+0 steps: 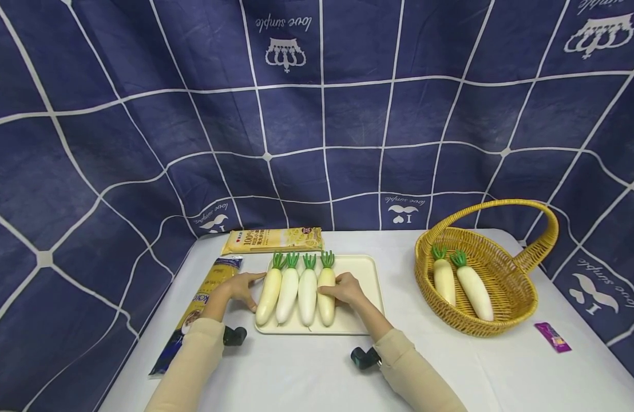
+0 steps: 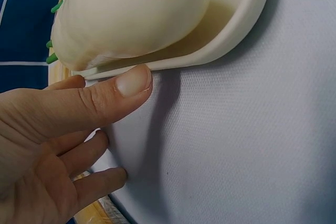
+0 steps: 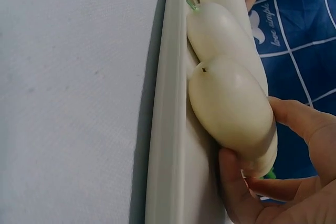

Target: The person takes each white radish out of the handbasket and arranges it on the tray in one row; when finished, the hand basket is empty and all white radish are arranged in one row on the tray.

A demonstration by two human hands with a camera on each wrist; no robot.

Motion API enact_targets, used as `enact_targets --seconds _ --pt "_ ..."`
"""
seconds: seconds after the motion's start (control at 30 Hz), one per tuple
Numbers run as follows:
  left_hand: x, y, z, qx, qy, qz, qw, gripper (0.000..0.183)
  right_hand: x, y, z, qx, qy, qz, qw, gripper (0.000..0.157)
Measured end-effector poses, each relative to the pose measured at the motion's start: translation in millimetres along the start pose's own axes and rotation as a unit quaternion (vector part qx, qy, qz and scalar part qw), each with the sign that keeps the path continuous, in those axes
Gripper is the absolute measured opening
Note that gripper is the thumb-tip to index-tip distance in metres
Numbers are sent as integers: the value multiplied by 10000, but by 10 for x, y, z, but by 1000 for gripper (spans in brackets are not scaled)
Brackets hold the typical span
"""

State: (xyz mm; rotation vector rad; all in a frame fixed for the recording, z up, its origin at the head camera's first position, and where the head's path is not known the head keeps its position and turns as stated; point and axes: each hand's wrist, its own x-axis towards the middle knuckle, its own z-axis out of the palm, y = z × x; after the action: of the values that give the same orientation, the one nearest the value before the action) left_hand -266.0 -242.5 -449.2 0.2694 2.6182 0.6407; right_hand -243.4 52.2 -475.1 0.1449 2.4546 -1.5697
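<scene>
Several white radishes with green tops lie side by side on a cream tray (image 1: 360, 286). My right hand (image 1: 349, 288) holds the rightmost white radish (image 1: 327, 297), thumb and fingers on either side of its body; the right wrist view shows that radish (image 3: 231, 103) close up. At the tray's left side is my left hand (image 1: 241, 288), beside the leftmost white radish (image 1: 268, 297). In the left wrist view its thumb is at the tray rim (image 2: 231, 43), and the other fingers are spread loosely with nothing held.
A wicker basket (image 1: 523, 303) at the right holds two more white radishes (image 1: 475, 292). Right of it lies a small purple packet (image 1: 553, 337). A yellow pasta packet (image 1: 273, 240) lies behind the tray, and a long blue-and-yellow packet (image 1: 195, 312) lies to the left.
</scene>
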Motion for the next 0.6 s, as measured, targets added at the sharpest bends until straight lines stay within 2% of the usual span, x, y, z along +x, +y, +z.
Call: enact_targets --seconds 0.4,0.6 --pt "0 -3 2 -71 -2 23 10000 101 -82 16 -118 -367 -121 -47 9992 77" --pt "0 -8 4 -52 35 28 10000 101 -155 26 -261 -531 -80 -225 9983 76"
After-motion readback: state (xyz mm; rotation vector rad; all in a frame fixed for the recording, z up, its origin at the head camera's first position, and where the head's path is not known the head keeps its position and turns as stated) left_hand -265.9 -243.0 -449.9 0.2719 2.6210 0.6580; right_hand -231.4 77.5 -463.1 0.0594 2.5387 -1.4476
